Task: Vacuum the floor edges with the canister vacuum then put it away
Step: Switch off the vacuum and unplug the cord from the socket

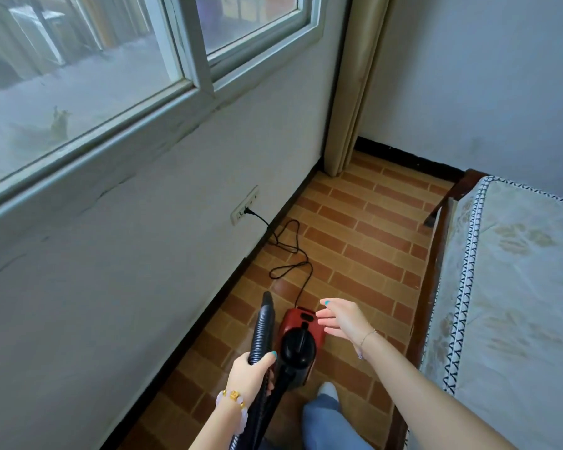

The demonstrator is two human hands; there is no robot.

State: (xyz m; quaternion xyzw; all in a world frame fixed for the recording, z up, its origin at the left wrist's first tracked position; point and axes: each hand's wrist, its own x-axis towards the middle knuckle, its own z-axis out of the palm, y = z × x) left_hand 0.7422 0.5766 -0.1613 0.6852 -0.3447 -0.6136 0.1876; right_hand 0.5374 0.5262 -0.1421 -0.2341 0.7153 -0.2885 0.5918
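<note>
bed (507, 287) right, wall (111, 271) left. red vacuum (301, 339) on near floor, cord (290, 251) plugged into far socket (245, 206). left hand (251, 373) grips hose (262, 332); right hand (345, 321) spread, empty, above the vacuum. likely early: edges undone, storing remains.

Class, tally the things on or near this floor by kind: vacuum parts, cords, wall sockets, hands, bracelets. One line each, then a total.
Vacuum canister: 1
Vacuum hose: 1
Power cord: 1
Wall socket: 1
Hands: 2, left hand, right hand
Bracelets: 2, beaded bracelet, thin chain bracelet
Total: 8
</note>
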